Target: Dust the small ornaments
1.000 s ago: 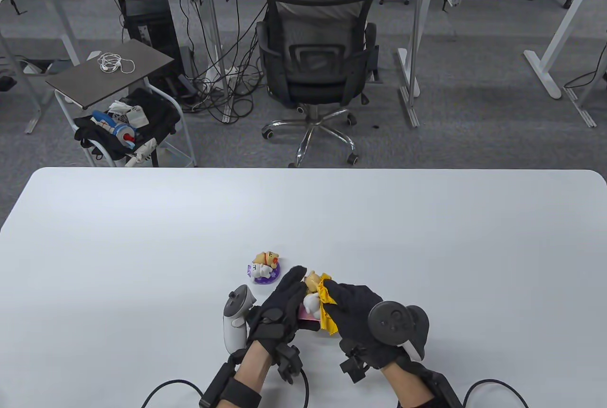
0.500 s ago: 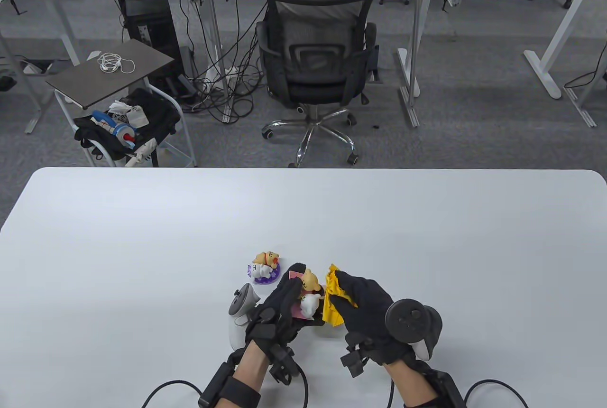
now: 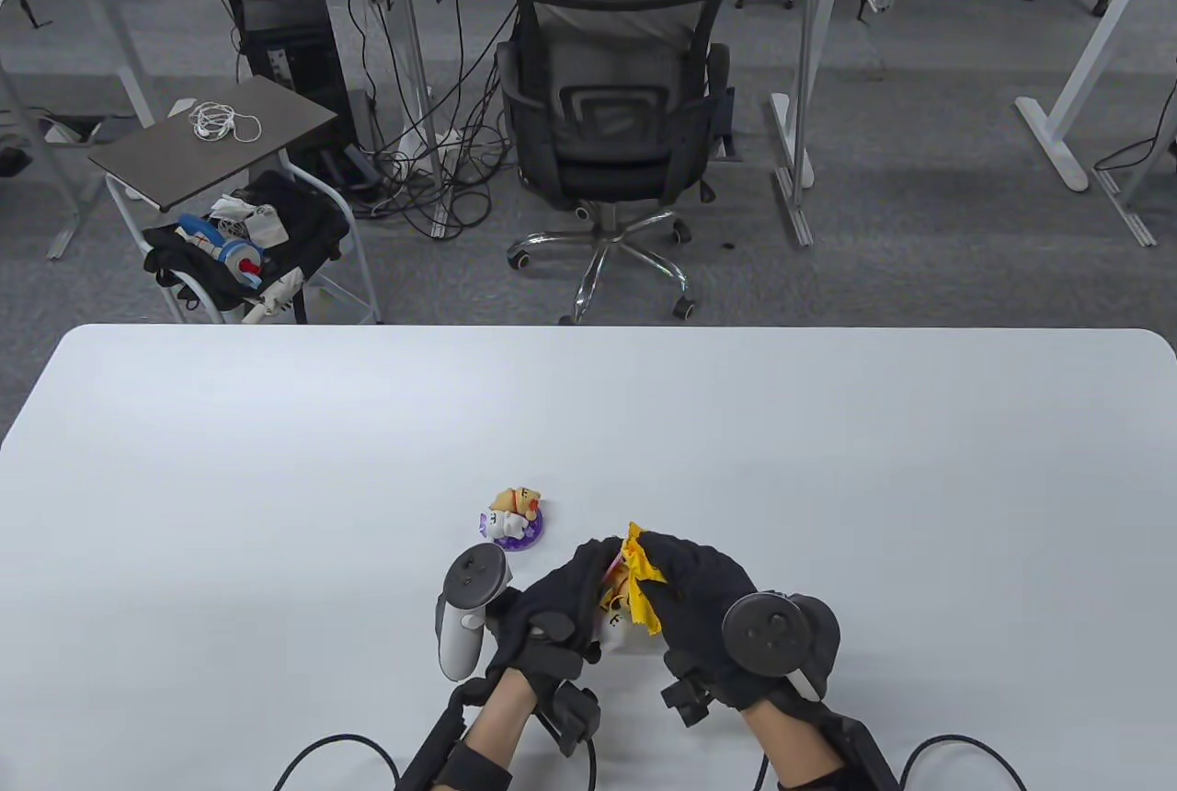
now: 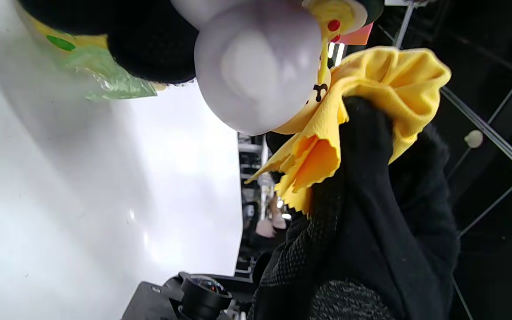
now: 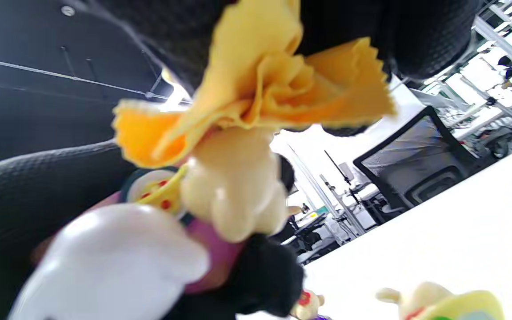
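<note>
My left hand [image 3: 561, 602] grips a small figurine ornament [image 3: 614, 614] with a pink base, lifted near the table's front edge; only a sliver shows between the gloves. My right hand [image 3: 685, 584] pinches a yellow cloth [image 3: 641, 584] and presses it against the ornament's top. In the left wrist view the ornament's white rounded part [image 4: 256, 66] fills the top, with the cloth [image 4: 371, 89] bunched on its right. The right wrist view has the cloth [image 5: 265, 93] over the cream figure [image 5: 234, 191]. A second ornament [image 3: 513, 515] on a purple base stands on the table, up and to the left.
The white table [image 3: 828, 460] stretches wide around both hands. Beyond its far edge are a person seated on a black office chair [image 3: 611, 120] and a cart [image 3: 230, 212] holding bags. Cables trail from both wrists at the bottom edge.
Both hands closed together and drew slightly toward me. The held ornament, plainly seen earlier, is now mostly hidden between the gloves, with the cloth on top of it.
</note>
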`<state>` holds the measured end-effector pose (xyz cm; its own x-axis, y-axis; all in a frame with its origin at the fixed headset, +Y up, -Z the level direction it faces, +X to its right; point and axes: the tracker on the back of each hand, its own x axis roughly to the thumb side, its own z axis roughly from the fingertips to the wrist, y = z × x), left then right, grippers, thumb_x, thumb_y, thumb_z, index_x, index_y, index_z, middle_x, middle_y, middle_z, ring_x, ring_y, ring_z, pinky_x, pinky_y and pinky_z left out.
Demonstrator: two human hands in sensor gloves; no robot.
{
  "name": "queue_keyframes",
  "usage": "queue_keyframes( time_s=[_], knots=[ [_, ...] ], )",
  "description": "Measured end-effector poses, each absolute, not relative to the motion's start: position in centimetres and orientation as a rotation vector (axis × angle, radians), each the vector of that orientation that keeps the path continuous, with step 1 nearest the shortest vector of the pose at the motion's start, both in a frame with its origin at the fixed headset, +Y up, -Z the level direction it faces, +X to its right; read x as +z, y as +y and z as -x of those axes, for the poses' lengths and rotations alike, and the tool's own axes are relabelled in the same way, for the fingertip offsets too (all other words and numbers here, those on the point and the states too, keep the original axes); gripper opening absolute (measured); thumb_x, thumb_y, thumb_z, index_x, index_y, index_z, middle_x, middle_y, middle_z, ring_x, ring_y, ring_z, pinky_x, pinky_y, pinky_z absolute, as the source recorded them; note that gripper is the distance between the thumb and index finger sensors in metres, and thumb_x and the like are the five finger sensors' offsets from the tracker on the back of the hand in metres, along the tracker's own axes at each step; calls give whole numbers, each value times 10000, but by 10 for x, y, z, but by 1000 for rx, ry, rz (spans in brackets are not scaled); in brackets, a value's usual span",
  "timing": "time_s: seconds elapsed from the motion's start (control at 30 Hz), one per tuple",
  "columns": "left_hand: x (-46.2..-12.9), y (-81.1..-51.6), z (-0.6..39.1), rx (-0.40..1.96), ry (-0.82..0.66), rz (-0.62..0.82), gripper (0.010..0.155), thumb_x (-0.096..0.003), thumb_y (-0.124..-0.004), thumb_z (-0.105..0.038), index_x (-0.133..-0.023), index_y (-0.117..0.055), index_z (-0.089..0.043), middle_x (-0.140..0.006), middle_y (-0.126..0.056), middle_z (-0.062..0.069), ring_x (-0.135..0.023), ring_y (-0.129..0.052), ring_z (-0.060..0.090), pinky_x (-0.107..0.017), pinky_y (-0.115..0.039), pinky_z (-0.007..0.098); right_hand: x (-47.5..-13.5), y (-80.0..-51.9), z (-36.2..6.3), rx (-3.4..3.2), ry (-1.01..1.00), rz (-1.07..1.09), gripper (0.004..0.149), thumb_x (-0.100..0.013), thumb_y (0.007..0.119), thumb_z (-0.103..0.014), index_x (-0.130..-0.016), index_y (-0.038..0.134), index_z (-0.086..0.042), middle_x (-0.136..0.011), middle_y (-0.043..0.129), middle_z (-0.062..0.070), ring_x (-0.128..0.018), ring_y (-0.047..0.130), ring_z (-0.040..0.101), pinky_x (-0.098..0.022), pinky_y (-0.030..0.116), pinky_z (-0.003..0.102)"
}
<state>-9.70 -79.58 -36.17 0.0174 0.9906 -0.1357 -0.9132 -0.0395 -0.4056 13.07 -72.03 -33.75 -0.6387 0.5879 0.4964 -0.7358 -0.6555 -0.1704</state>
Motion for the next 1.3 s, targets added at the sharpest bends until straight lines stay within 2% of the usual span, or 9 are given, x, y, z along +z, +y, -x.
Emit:
queue_keyframes(
  time_s=[0.13,0.37,0.47,0.53,0.63,0.77,1.03,1.23,1.3],
  knots=[
    [-362,-795,95,1577,-254,434,668,-542,-475,-696,-1090,-556,-323,-924,-699,229,-547,-894,309,-359,-802,415,-335,-721,-115,2210,-265,-658,467,-459,899,-344,-911,830,-247,-991,750,143,-904,779,408,-653,651,627],
    [-361,-799,95,1588,-232,441,664,-543,-542,-723,-1074,-600,-328,-909,-743,211,-524,-927,292,-338,-832,398,-344,-722,-140,2273,-425,-470,467,-463,880,-326,-912,820,-211,-803,912,94,-746,903,338,-633,670,615],
    [-362,-801,95,1694,-217,495,710,-551,-499,-718,-1114,-274,-349,-1005,-507,196,-695,-827,268,-481,-794,390,-342,-719,-140,2213,-430,-479,498,-461,893,-336,-932,809,-199,-780,918,112,-717,907,351,-621,679,614],
    [-363,-804,96,1763,-225,528,675,-577,-459,-623,-1068,-52,-401,-1024,-305,214,-810,-701,294,-583,-728,419,-333,-715,-126,2240,-435,-573,463,-468,874,-323,-919,830,-226,-797,889,125,-717,882,356,-623,675,614],
    [-363,-806,97,1839,-223,554,675,-593,-455,-581,-1008,63,-459,-1011,-166,228,-892,-608,327,-669,-684,447,-323,-717,-105,2407,-444,-686,449,-469,870,-327,-910,846,-246,-811,862,122,-715,857,350,-632,666,611],
    [-365,-803,109,1925,-172,433,683,-600,-480,-579,-995,61,-443,-1009,-165,221,-934,-596,326,-716,-694,446,-315,-723,-86,2547,-461,-799,439,-455,898,-333,-890,866,-274,-807,850,111,-702,853,336,-635,663,612],
    [-362,-802,95,1867,-230,506,682,-596,-527,-573,-1017,-10,-431,-1016,-240,227,-925,-640,344,-705,-715,464,-316,-714,-95,2479,-551,-661,442,-467,880,-307,-900,857,-219,-757,860,126,-638,871,329,-617,675,602],
    [-367,-802,111,2007,-202,467,672,-594,-525,-572,-1017,-18,-446,-1025,-227,213,-919,-632,342,-697,-709,467,-309,-716,-80,2586,-433,-799,422,-442,908,-329,-861,896,-279,-757,866,92,-653,882,308,-632,668,613],
    [-368,-802,114,2008,-217,468,662,-594,-524,-579,-1037,-48,-458,-1034,-235,207,-898,-636,344,-667,-706,464,-309,-715,-83,2507,-491,-777,427,-449,895,-336,-873,885,-278,-759,868,92,-650,883,306,-627,675,605]
  ],
)
